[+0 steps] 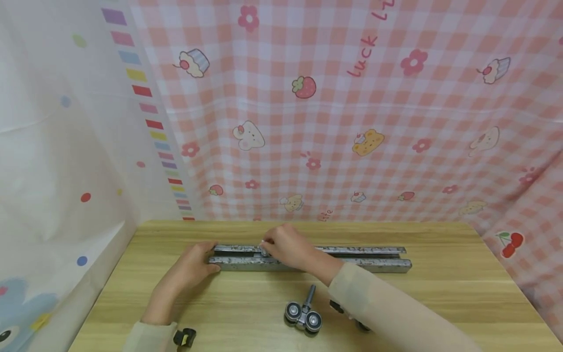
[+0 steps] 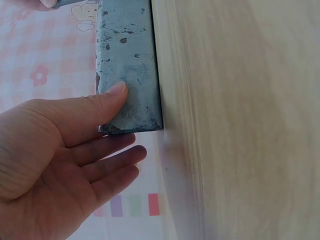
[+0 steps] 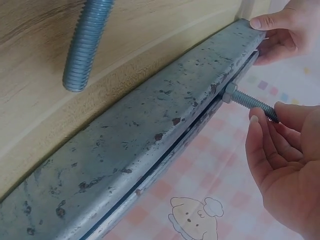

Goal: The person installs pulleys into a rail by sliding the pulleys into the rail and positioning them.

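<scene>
A long, worn grey metal rail (image 1: 365,266) with a slot along its top lies across the wooden table. At its left end my left hand (image 1: 195,261) grips it, the thumb (image 2: 112,97) on the near face and the fingers around the end and far side. My right hand (image 1: 288,247) pinches a threaded bolt (image 3: 250,101) between thumb and fingers. This bolt stands up out of the slot, with a hex nut (image 3: 229,93) at the slot's opening. Whatever the bolt joins inside the rail is hidden.
In front of the rail lies a roller trolley (image 1: 303,318) with black-rimmed wheels and a threaded bolt. Black wheel parts (image 1: 362,326) show partly under my right sleeve. A small black object (image 1: 184,337) is beside my left sleeve. A checked cloth (image 1: 334,112) hangs behind the table.
</scene>
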The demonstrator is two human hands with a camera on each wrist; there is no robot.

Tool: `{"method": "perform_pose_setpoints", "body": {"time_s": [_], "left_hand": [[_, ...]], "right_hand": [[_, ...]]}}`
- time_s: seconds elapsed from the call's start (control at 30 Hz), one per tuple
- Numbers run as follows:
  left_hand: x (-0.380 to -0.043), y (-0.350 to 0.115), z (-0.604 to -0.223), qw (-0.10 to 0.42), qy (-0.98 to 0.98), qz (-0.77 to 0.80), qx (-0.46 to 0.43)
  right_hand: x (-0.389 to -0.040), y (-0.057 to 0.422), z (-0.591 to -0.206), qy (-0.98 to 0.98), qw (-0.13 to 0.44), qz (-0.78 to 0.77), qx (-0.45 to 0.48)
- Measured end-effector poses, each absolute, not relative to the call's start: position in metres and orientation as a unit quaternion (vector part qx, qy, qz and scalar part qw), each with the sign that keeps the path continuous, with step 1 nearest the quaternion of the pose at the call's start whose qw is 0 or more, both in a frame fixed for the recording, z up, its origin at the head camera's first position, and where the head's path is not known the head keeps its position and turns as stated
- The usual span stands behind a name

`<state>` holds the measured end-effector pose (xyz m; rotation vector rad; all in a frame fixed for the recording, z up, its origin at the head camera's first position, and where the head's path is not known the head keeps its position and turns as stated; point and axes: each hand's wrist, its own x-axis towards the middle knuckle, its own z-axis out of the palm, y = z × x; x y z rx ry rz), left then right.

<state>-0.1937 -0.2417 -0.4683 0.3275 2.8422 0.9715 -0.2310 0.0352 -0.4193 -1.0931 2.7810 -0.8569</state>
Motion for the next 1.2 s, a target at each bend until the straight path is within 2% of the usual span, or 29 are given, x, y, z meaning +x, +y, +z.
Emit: {"method": "perform_pose_setpoints", "body": {"time_s": [0.53, 1.2], "left_hand": [[-0.191, -0.240, -0.469, 0.069, 0.935, 0.332, 0.101], [-0.194, -0.240, -0.468, 0.048, 0.939, 0.322, 0.113]], "right_hand": [[-0.232, 0.018, -0.421, 0.892, 0.013, -0.266, -0.364], [-0.233, -0.002, -0.422, 0.902, 0.003, -0.226, -0.368]]}}
